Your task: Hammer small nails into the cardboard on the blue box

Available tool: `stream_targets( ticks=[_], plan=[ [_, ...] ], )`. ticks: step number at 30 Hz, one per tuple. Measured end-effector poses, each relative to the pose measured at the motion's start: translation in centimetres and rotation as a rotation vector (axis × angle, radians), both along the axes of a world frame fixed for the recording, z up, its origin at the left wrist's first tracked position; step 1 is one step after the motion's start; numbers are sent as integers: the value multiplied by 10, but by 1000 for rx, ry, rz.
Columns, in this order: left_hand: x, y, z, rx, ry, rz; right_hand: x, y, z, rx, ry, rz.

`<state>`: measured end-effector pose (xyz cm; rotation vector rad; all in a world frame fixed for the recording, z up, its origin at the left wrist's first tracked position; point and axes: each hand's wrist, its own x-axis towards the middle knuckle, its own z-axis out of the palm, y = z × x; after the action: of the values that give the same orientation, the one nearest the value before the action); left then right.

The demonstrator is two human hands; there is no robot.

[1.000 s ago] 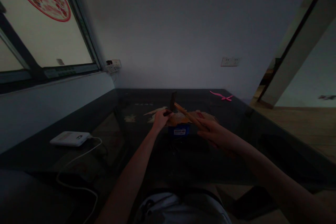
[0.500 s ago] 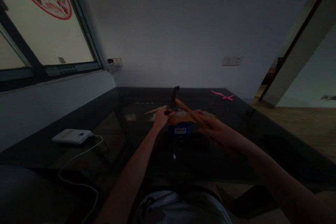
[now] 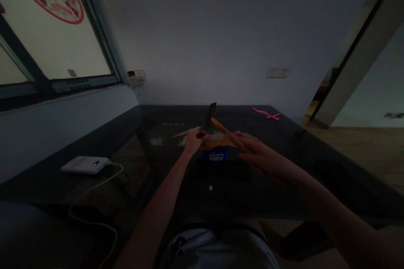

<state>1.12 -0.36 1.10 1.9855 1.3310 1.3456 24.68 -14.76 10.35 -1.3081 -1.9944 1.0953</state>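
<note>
My right hand [image 3: 259, 153] is wrapped round the wooden handle of a hammer [image 3: 225, 131]. The hammer's dark metal head [image 3: 210, 115] is raised at the far end, just above and beyond my left fingers. A small blue cardboard box [image 3: 216, 154] with a white label stands on the dark table, its brown flaps [image 3: 217, 139] spread out at the top. At the left side of those flaps my left hand [image 3: 195, 141] is closed in a pinch. Dim light hides what lies between its thumb and fingers.
On the left of the table [image 3: 176, 185] lies a white power bank [image 3: 85, 164], its white cable [image 3: 94, 185] running toward the front edge. A pink strip-like thing [image 3: 267, 114] is at the back right. Wall sockets [image 3: 277, 72] are behind the table.
The view has shifted very slightly. Both hands and the hammer stay almost where they were, and the hammer's head looks a little more tilted.
</note>
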Motion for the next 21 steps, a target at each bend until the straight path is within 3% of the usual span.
stream_targets(
  ticks=[5,14,21],
  plan=[
    [-2,2,-2,41,62,23,-2,3,-6,-67,0,16],
    [-1,6,-6,15,2,21,-4,-4,4,25,8,-7],
    [0,3,-4,4,26,21,-6,-5,3,-49,7,-2]
  ],
)
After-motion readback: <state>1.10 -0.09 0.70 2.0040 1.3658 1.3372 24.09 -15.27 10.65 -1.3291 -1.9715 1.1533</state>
